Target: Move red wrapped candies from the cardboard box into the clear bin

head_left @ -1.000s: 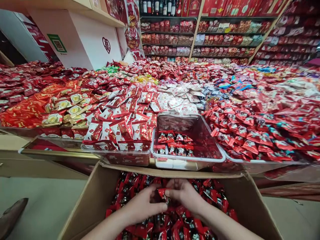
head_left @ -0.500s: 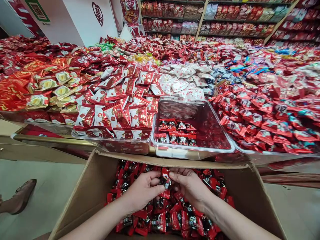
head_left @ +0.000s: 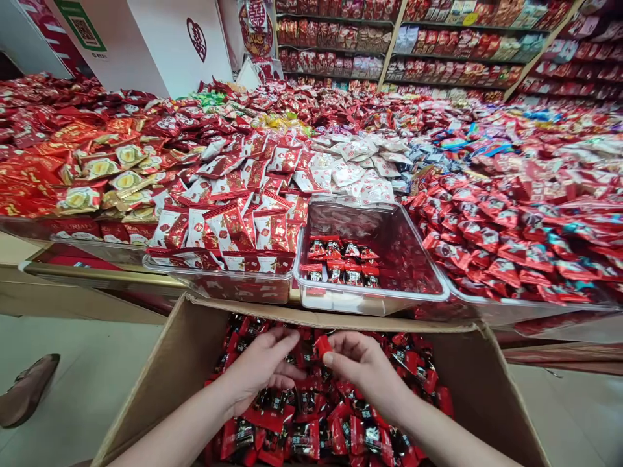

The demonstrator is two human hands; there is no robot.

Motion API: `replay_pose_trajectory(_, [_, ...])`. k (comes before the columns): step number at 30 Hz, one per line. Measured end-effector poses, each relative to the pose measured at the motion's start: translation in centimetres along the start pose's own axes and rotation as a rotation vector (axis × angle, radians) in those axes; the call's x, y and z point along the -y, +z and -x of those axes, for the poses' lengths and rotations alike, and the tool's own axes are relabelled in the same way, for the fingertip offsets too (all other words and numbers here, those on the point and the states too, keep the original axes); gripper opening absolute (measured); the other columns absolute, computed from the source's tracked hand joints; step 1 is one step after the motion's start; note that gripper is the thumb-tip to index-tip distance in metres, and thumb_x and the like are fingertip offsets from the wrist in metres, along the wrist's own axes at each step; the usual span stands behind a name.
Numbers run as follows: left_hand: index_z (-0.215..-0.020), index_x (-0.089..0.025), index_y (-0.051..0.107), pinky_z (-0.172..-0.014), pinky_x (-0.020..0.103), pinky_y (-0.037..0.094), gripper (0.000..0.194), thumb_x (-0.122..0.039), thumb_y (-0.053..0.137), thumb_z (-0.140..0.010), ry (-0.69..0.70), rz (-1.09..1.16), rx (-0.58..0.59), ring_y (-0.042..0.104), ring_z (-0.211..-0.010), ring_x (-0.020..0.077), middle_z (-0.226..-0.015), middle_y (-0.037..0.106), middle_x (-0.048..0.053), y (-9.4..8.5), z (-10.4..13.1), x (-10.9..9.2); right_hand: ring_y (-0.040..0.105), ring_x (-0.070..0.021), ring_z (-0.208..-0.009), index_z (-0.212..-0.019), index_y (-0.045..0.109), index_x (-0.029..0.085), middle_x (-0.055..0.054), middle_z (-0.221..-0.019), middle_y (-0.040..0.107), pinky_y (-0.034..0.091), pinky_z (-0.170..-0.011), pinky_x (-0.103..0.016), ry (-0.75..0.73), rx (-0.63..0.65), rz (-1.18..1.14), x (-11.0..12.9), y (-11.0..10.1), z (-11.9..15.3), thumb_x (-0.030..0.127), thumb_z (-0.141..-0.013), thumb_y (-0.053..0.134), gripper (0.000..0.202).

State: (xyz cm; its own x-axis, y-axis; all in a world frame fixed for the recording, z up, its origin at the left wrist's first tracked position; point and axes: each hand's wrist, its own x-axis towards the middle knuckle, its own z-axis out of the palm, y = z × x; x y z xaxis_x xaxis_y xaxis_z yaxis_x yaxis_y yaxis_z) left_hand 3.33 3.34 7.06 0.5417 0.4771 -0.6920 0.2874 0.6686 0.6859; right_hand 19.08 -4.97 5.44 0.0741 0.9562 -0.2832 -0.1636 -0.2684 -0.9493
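My right hand [head_left: 363, 366] pinches a small red-wrapped candy [head_left: 322, 346] between thumb and fingers, above the open cardboard box [head_left: 460, 370]. To its left my left hand [head_left: 267, 366] hovers with fingers apart and nothing in it. Below both hands, red and black wrapped candies [head_left: 304, 438] fill the box bottom in a loose heap. Just beyond the box stands a clear plastic bin [head_left: 413, 275]. Several candies [head_left: 343, 259] of the same red and black look lie in rows at its left side.
Left of the bin is a container of red and white packets [head_left: 233, 227]; right of it, a heap of red-wrapped sweets [head_left: 506, 240]. More sweets and stocked shelves [head_left: 335, 35] lie behind. Another person's shoe [head_left: 29, 389] is on the floor at left.
My left hand has let go of the candy and drawn left, its fingers opening. My right hand keeps the candy and has turned it. The view has shifted slightly.
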Motion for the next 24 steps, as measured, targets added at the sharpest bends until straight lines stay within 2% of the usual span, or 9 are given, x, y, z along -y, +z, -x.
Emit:
replay_pose_trajectory(3, [-0.098, -0.014, 0.050, -0.061, 0.025, 0.045, 0.033, -0.042, 0.046, -0.081, -0.027, 0.166, 0.153, 0.062, -0.069, 0.0151, -0.085, 0.063, 0.008, -0.1, 0.3, 0.0, 0.050, -0.0138, -0.072, -0.082, 0.061, 0.018, -0.005, -0.076, 0.055, 0.040, -0.065, -0.026, -0.376, 0.103, 0.419, 0.5, 0.3, 0.8, 0.019, -0.077, 0.050, 0.012])
replay_pose_trajectory(5, [-0.100, -0.016, 0.048, -0.066, 0.027, 0.046, 0.025, -0.030, 0.052, -0.080, 0.051, 0.219, 0.206, 0.060, -0.073, 0.0138, -0.090, 0.063, 0.006, 0.1, 0.4, 0.0, 0.050, -0.0151, -0.076, -0.082, 0.061, 0.019, -0.006, -0.083, 0.055, 0.040, -0.068, -0.027, -0.457, 0.207, 0.543, 0.8, 0.4, 1.1, 0.019, -0.077, 0.049, 0.013])
replay_pose_trajectory(7, [-0.106, -0.020, 0.044, -0.066, 0.027, 0.046, 0.032, -0.020, 0.056, -0.077, 0.147, 0.164, 0.182, 0.058, -0.078, 0.0139, -0.097, 0.061, 0.004, 0.2, 0.4, 0.1, 0.050, -0.0150, -0.073, -0.074, 0.060, 0.019, -0.005, -0.079, 0.054, 0.040, -0.065, -0.026, -0.398, 0.168, 0.551, 0.9, 0.3, 1.1, 0.022, -0.075, 0.052, 0.008])
replay_pose_trajectory(9, [-0.111, -0.022, 0.041, -0.067, 0.027, 0.046, 0.038, -0.019, 0.057, -0.076, 0.184, 0.083, 0.166, 0.057, -0.085, 0.0151, -0.101, 0.060, 0.003, 0.3, 0.4, 0.2, 0.049, -0.0143, -0.067, -0.067, 0.056, 0.019, -0.003, -0.070, 0.053, 0.039, -0.062, -0.026, -0.277, 0.042, 0.491, 0.5, 0.3, 0.8, 0.027, -0.075, 0.053, 0.012])
replay_pose_trajectory(11, [-0.112, -0.022, 0.041, -0.069, 0.027, 0.045, 0.037, -0.020, 0.055, -0.078, 0.184, 0.029, 0.165, 0.055, -0.089, 0.0157, -0.101, 0.060, 0.004, 0.4, 0.4, 0.2, 0.048, -0.0134, -0.062, -0.070, 0.053, 0.019, 0.000, -0.065, 0.052, 0.039, -0.059, -0.026, -0.115, -0.024, 0.336, -0.2, 0.2, 0.4, 0.031, -0.075, 0.053, 0.013])
replay_pose_trajectory(13, [-0.110, -0.020, 0.043, -0.069, 0.026, 0.044, 0.032, -0.022, 0.052, -0.080, 0.170, 0.007, 0.161, 0.055, -0.091, 0.0159, -0.100, 0.060, 0.005, 0.4, 0.4, 0.3, 0.048, -0.0120, -0.059, -0.075, 0.051, 0.019, 0.001, -0.064, 0.052, 0.038, -0.055, -0.025, 0.032, 0.019, 0.126, -1.0, 0.3, 0.2, 0.033, -0.071, 0.058, 0.016])
replay_pose_trajectory(15, [-0.108, -0.019, 0.045, -0.070, 0.027, 0.044, 0.028, -0.022, 0.051, -0.081, 0.165, 0.031, 0.160, 0.056, -0.089, 0.0158, -0.098, 0.061, 0.005, 0.4, 0.4, 0.3, 0.048, -0.0108, -0.059, -0.077, 0.050, 0.018, 0.002, -0.066, 0.051, 0.038, -0.054, -0.023, 0.100, 0.060, -0.012, -1.5, 0.4, 0.1, 0.031, -0.066, 0.064, 0.022])
replay_pose_trajectory(20, [-0.104, -0.020, 0.047, -0.075, 0.030, 0.043, 0.024, -0.023, 0.051, -0.081, 0.168, 0.155, 0.210, 0.057, -0.087, 0.0157, -0.098, 0.062, 0.004, 0.4, 0.4, 0.3, 0.045, -0.0072, -0.056, -0.076, 0.050, 0.015, 0.004, -0.064, 0.050, 0.035, -0.052, -0.020, 0.143, 0.062, -0.101, -1.0, 0.4, 0.1, 0.026, -0.061, 0.069, 0.027])
replay_pose_trajectory(24, [-0.103, -0.020, 0.047, -0.073, 0.031, 0.044, 0.024, -0.026, 0.051, -0.080, 0.177, 0.084, 0.195, 0.056, -0.088, 0.0161, -0.100, 0.060, 0.004, 0.4, 0.4, 0.2, 0.042, -0.0058, -0.048, -0.078, 0.049, 0.015, 0.006, -0.058, 0.049, 0.034, -0.047, -0.020, 0.223, 0.100, -0.124, -0.7, 0.5, -0.1, 0.032, -0.060, 0.069, 0.032])
